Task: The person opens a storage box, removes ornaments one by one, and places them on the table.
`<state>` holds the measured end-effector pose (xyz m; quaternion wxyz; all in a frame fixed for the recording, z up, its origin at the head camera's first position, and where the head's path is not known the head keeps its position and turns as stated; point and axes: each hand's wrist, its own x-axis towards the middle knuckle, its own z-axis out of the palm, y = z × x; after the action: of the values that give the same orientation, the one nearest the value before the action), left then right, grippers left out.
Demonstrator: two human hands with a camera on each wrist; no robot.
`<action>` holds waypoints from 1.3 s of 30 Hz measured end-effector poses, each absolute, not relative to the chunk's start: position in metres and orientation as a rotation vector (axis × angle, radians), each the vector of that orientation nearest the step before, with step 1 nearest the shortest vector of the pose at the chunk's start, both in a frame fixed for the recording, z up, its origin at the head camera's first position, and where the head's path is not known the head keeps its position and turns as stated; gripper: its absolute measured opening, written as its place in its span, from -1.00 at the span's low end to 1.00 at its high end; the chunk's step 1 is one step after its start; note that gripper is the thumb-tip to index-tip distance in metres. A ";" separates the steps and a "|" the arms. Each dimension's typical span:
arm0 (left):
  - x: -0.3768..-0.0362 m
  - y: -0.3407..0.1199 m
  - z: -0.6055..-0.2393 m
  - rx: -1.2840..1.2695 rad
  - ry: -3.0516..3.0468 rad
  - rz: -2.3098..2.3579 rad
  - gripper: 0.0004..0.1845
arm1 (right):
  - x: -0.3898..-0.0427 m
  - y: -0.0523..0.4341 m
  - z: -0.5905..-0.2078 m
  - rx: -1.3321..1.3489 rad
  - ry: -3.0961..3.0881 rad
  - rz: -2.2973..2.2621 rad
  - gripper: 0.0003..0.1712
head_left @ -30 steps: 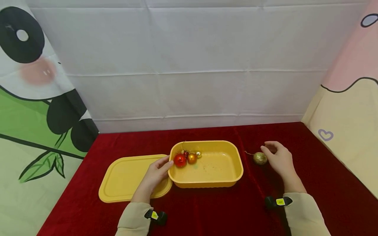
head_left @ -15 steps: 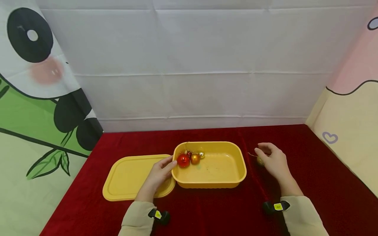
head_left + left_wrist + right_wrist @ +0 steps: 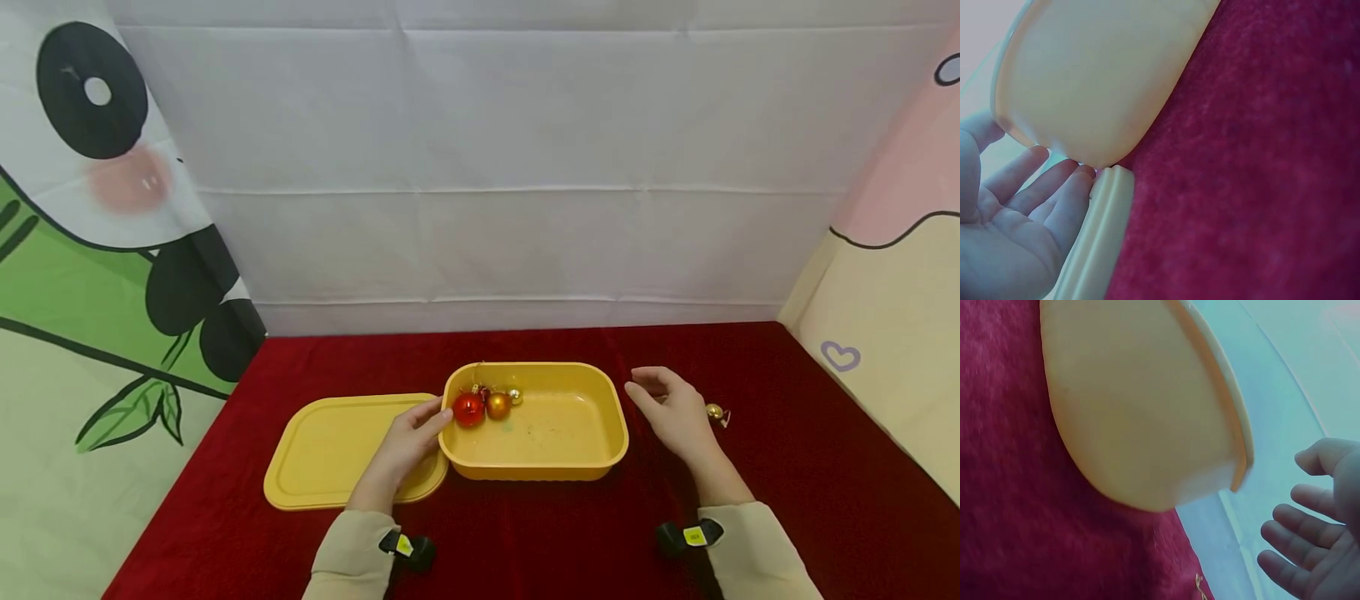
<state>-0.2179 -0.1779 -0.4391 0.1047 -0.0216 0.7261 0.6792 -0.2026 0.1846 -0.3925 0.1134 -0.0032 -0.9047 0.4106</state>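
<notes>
My left hand (image 3: 405, 448) holds the left end of a yellow plastic box (image 3: 536, 472), thumb over its rim. In the left wrist view the fingertips (image 3: 1038, 152) touch the outside wall of the box (image 3: 1094, 81). Inside, at the left end, lie a shiny red ball ornament (image 3: 468, 410), an orange-gold ball ornament (image 3: 498, 406) and smaller baubles (image 3: 515, 396). My right hand (image 3: 671, 414), with nothing visible in it, hovers just right of the box, fingers loosely bent and apart. Behind it, to the right, shows a small gold bauble (image 3: 716, 412).
A yellow lid (image 3: 322, 454) lies flat left of the box, partly under my left hand. Dark red cloth (image 3: 540, 533) covers the table. White sheeting (image 3: 510, 242) hangs behind, printed cloths at both sides. A gold string (image 3: 1200, 587) shows in the right wrist view.
My right hand has moved left toward the box. It now hides the glittery gold ball, and a gold bauble has come into sight on its right. The left hand keeps its hold.
</notes>
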 end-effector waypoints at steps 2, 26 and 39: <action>-0.218 -0.178 -0.439 -0.064 2.140 2.002 -0.43 | -0.203 0.180 -0.392 0.002 -2.651 1.220 -0.53; -0.219 -0.179 -0.441 -0.081 2.145 2.001 -0.44 | -0.212 0.132 -0.390 0.234 -2.572 1.304 -0.66; -0.219 -0.179 -0.441 -0.038 2.157 1.992 -0.35 | -0.220 0.105 -0.390 0.311 -2.638 1.342 -0.63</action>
<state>-0.2195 -0.1788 -0.4410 0.1024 -0.0129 0.7308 0.6748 -0.2203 0.1046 -0.3896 0.0829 0.1041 -0.8834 0.4493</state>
